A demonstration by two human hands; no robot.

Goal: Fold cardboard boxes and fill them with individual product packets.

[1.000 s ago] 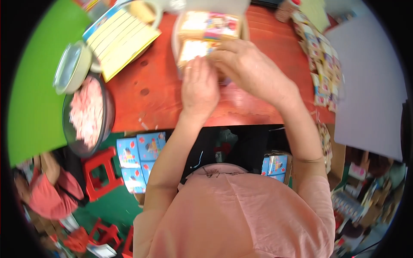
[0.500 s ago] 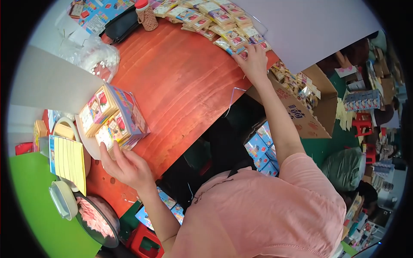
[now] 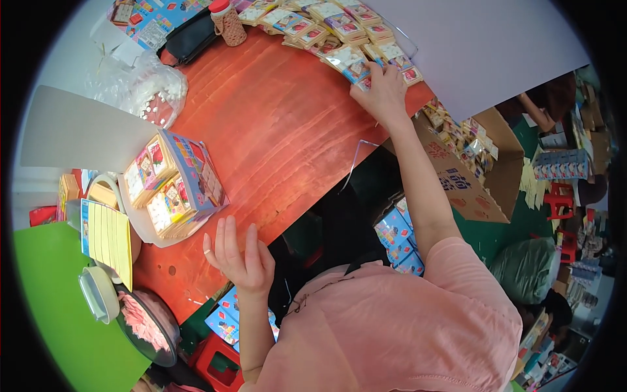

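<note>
My right hand (image 3: 382,95) reaches to the far edge of the red-brown table (image 3: 274,124). Its fingers are closed round the end of a few small clear-wrapped packets (image 3: 349,60) with strawberry pictures, at the near side of a spread-out pile (image 3: 313,21). Part of what it grips is hidden under the hand. My left hand (image 3: 240,260) is raised over the near table edge, fingers apart, holding nothing. Just beyond it stands an opened blue printed box (image 3: 208,173), its white flap up, packed with rows of similar packets (image 3: 168,202).
Right of the table, a cardboard carton (image 3: 480,189) holds loose packets. At the back left are a bag of white bits (image 3: 157,88), a black pouch (image 3: 189,42) and a red-capped bottle (image 3: 228,25). A bowl of pink strips (image 3: 147,323) sits at the lower left.
My left hand has drawn back from the filled box toward the table's near edge, fingers spreading upward. My right hand stays at the pile, now on packets slightly shifted. The view has moved a little.
</note>
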